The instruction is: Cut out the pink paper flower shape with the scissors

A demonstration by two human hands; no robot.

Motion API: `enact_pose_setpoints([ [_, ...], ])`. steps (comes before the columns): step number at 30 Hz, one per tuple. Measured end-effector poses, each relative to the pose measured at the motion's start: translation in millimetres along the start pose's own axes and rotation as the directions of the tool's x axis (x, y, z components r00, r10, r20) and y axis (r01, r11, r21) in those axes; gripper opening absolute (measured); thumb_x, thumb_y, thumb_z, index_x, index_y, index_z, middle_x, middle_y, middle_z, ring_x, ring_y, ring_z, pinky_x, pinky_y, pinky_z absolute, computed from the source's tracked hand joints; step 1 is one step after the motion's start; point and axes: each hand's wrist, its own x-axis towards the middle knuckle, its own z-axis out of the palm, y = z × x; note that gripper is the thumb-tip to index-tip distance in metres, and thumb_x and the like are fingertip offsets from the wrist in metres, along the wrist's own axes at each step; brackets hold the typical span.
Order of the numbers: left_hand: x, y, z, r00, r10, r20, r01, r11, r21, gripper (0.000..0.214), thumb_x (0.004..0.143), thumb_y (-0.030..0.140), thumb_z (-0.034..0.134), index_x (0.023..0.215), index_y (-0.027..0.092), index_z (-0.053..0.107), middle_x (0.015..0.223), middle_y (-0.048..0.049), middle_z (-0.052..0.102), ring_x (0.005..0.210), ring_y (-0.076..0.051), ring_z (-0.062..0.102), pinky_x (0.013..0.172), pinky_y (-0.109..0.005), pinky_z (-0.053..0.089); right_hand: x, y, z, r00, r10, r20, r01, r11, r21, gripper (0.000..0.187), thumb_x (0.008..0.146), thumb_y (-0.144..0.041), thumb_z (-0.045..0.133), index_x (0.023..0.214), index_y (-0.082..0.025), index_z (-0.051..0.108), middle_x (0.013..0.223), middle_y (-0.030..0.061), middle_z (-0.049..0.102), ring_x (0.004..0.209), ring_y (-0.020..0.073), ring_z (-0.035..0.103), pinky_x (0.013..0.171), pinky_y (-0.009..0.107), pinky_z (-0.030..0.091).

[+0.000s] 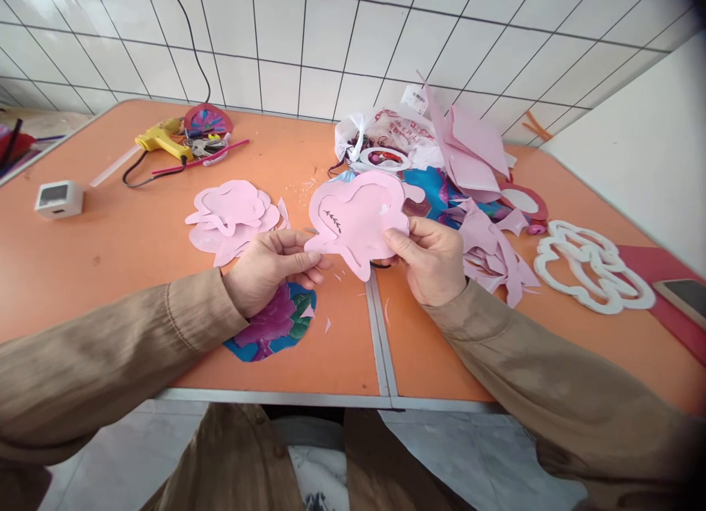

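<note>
Both hands hold up a pink cut-out sheet (356,220) with a lobed outline and a small dark leaf mark, above the orange table (110,254). My left hand (273,265) pinches its lower left edge, fingers closed. My right hand (433,257) grips its right edge between thumb and fingers. Under my left wrist lies a colourful flower-print piece (276,323). A pile of similar pink cut-outs (232,217) lies to the left of the held sheet.
A yellow glue gun (162,140) with cord, keys and a round fan piece (208,119) lie at the back left, a small white box (59,198) further left. A plastic bag (386,132), pink scraps (485,246) and white lobed frames (593,265) lie right. A tiled wall stands behind.
</note>
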Motion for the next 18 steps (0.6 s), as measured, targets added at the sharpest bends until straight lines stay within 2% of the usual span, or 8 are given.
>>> enact_pose_setpoints([
  [6,-1,0,0.7,0.999,-0.036,0.016,0.036,0.999,-0.015,0.022,0.064,0.024,0.087,0.076,0.013,0.073,0.075,-0.0042,0.074,0.059,-0.01,0.065,0.055,-0.022,0.054,-1,-1,1,1.0,0.009,-0.002,-0.009,1.0,0.023,0.029,0.069,-0.048,0.082,0.063,-0.026,0.065,0.058,-0.001,0.062,0.049,0.0145,0.056,0.043,0.032,0.048],
  [12,-1,-2,3.4,0.997,-0.062,0.039,0.064,0.997,-0.045,0.023,0.062,0.026,0.089,0.074,0.013,0.075,0.072,-0.0037,0.073,0.057,-0.01,0.065,0.054,-0.02,0.053,-4,-1,2,1.0,-0.018,0.001,0.018,1.0,0.011,0.031,0.072,-0.049,0.08,0.061,-0.026,0.063,0.056,-0.0012,0.06,0.048,0.0143,0.056,0.044,0.032,0.046],
  [18,-4,-4,9.0,0.997,-0.077,0.032,0.079,0.995,-0.062,0.028,0.059,0.031,0.092,0.074,0.013,0.077,0.072,-0.0043,0.074,0.056,-0.01,0.064,0.053,-0.021,0.053,-11,-7,8,1.0,0.009,-0.015,-0.008,0.999,0.054,0.028,0.073,-0.045,0.08,0.062,-0.026,0.064,0.057,-0.0015,0.058,0.05,0.0139,0.054,0.046,0.032,0.048],
])
